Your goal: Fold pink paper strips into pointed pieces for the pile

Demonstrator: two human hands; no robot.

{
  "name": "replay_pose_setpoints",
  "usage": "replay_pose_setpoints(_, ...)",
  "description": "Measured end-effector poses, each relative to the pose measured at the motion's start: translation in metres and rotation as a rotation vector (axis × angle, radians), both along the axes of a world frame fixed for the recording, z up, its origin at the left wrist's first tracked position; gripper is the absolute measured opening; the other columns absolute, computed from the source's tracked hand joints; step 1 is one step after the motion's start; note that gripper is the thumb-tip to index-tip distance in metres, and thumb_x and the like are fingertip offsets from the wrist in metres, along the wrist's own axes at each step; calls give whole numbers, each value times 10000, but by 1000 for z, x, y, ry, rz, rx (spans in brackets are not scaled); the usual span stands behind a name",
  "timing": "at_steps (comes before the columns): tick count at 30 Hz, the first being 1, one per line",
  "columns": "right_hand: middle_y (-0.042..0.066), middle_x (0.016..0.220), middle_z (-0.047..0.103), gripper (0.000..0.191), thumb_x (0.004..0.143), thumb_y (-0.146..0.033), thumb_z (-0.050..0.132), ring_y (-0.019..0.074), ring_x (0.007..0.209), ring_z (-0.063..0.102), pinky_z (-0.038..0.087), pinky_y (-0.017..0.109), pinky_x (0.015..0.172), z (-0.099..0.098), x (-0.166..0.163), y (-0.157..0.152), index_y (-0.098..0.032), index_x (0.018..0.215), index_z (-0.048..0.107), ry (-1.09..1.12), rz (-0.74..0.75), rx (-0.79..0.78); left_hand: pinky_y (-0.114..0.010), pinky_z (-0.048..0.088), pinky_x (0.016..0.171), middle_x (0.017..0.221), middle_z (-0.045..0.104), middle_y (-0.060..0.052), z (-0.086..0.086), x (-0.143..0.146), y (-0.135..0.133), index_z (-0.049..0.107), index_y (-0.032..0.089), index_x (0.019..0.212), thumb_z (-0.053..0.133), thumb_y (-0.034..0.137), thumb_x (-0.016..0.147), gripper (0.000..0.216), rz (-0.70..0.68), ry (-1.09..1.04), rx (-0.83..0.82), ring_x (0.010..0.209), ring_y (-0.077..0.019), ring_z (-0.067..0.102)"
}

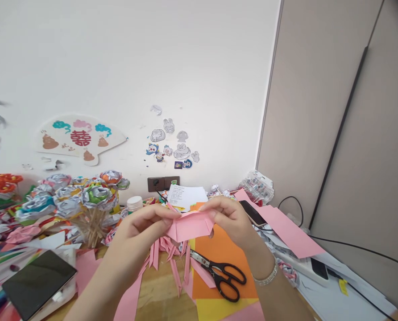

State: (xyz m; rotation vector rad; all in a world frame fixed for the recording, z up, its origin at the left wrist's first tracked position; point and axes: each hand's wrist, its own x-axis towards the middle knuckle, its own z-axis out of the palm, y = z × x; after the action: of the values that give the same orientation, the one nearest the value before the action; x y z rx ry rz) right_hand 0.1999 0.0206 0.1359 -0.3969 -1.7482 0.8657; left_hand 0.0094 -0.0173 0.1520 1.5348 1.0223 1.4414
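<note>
A creased sheet of pink paper (pixel 192 226) is stretched between my two hands above the table. My left hand (pixel 144 226) pinches its left end between thumb and fingers. At the opposite end, my right hand (pixel 228 219) grips the upper corner in the same way. Folds run along the top edge and near both sides of the sheet. Below it lie several folded pink paper strips (pixel 175 272). Black-handled scissors (pixel 219 272) rest on orange paper (pixel 202 289), under my right hand.
Paper flowers on sticks (pixel 85 200) crowd the back left, behind a dark tablet (pixel 40 283). A phone (pixel 252 213), a pink sheet (pixel 289 232), a clear bead box (pixel 257 186) and cables lie right. A handwritten note (pixel 185 198) stands near the wall socket (pixel 163 183).
</note>
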Motion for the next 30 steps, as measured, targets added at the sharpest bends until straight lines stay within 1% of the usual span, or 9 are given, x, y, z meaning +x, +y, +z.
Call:
replay_pose_setpoints(5, 8, 724, 634, 254, 762, -81, 432, 121, 661, 576, 464, 229, 586, 0, 1, -1, -211, 822, 642, -135, -229, 275, -140, 328, 339, 636, 573, 26, 7, 11, -8, 630, 200, 686, 600, 301, 665, 108, 37, 11, -9, 427, -56, 435)
replay_pose_setpoints(8, 11, 780, 653, 310, 766, -62, 401, 129, 721, 584, 457, 246, 648, -1, 0, -1, -227, 858, 647, -220, -266, 411, -129, 297, 335, 562, 530, 37, 11, 16, -11, 610, 185, 670, 598, 335, 669, 151, 36, 86, -13, 421, -53, 415)
replay_pose_setpoints(11, 6, 774, 655, 310, 794, -88, 387, 125, 715, 582, 452, 244, 655, -1, 0, -2, -237, 884, 643, -233, -276, 474, -135, 288, 343, 551, 536, 42, 10, 16, -9, 592, 188, 695, 571, 317, 695, 130, 25, 166, -9, 415, -55, 414)
replay_pose_setpoints(16, 33, 944, 643, 232, 808, -260, 490, 157, 860, 575, 446, 266, 749, 1, -2, -5, -213, 1009, 597, -281, -242, 397, -195, 416, 480, 665, 604, 2, 4, 13, -2, 580, 190, 751, 526, 307, 731, 130, 29, 361, 120, 564, -121, 531)
replay_pose_setpoints(18, 36, 924, 647, 230, 811, -312, 494, 161, 846, 577, 450, 265, 732, 2, -4, -5, -210, 981, 611, -317, -256, 335, -225, 449, 550, 727, 626, -17, 3, 14, -2, 584, 191, 768, 514, 319, 744, 149, 30, 418, 154, 645, -150, 569)
replay_pose_setpoints(21, 26, 832, 656, 204, 826, -313, 474, 145, 759, 579, 452, 252, 673, 3, -7, -5, -210, 883, 641, -347, -265, 243, -247, 464, 590, 745, 644, -31, 5, 15, -3, 590, 192, 774, 514, 355, 748, 182, 43, 452, 154, 680, -172, 593)
replay_pose_setpoints(24, 28, 804, 648, 179, 812, -299, 499, 143, 739, 571, 450, 242, 636, 4, -8, -4, -197, 846, 642, -321, -231, 163, -236, 464, 558, 734, 651, -33, 7, 16, -5, 599, 188, 750, 536, 377, 730, 200, 33, 419, 129, 659, -171, 596)
replay_pose_setpoints(28, 41, 796, 640, 173, 804, -289, 507, 151, 738, 568, 449, 249, 624, 3, -7, -3, -175, 824, 635, -302, -211, 112, -200, 409, 420, 556, 613, -3, 9, 17, -6, 614, 181, 704, 561, 399, 699, 224, 58, 354, 43, 524, -153, 579)
replay_pose_setpoints(30, 42, 795, 639, 167, 802, -279, 508, 151, 740, 567, 449, 252, 629, 3, -6, -2, -174, 826, 636, -310, -208, 109, -186, 375, 381, 525, 604, 1, 8, 17, -5, 617, 176, 700, 566, 394, 694, 224, 80, 342, 10, 494, -150, 577)
